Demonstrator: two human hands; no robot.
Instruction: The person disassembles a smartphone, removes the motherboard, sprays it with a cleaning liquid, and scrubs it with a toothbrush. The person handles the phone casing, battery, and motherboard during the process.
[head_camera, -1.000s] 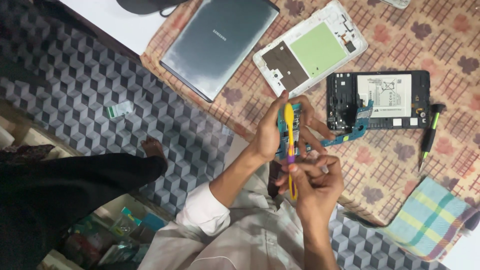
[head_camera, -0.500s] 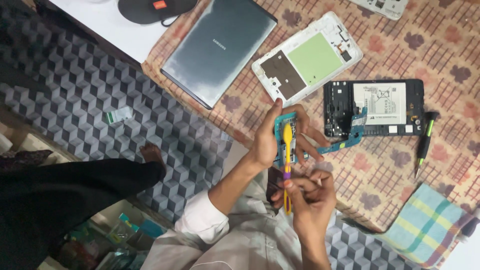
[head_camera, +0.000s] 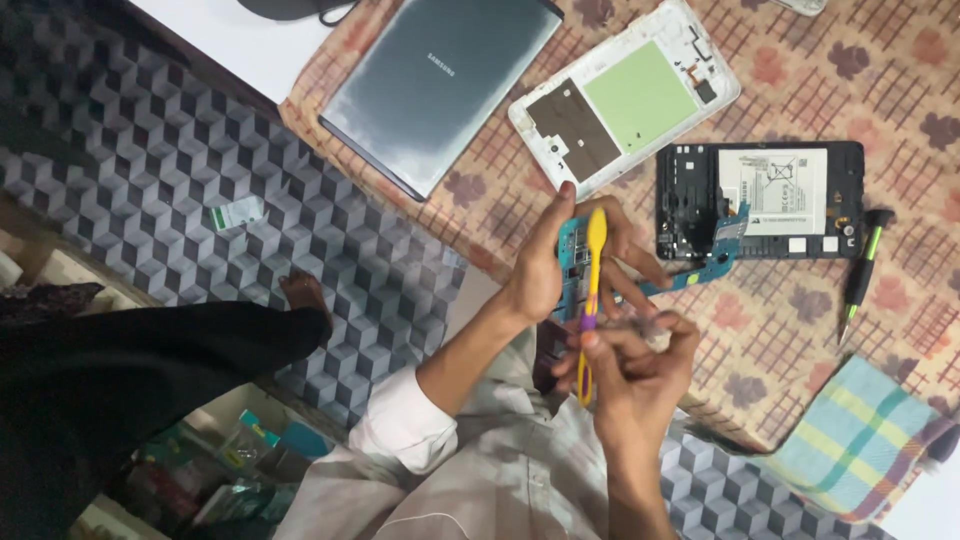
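- Left hand: thumb up, fingers curled around a blue-green circuit board, gripping it by its edges above the lap.
- Right hand: fingertips pinched together on the lower shaft of a yellow pry tool, spoon-shaped tip up and resting against the board.
- Just beyond on the patterned cloth: black tablet frame, white back shell, grey tablet cover.
- Well right: green-handled screwdriver, checked rag.

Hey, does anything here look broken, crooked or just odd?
Yes: the tablet lies opened up, its insides bare, with the white frame set askew beside it. The left hand holds a blue circuit board and the right hand a yellow pry tool.
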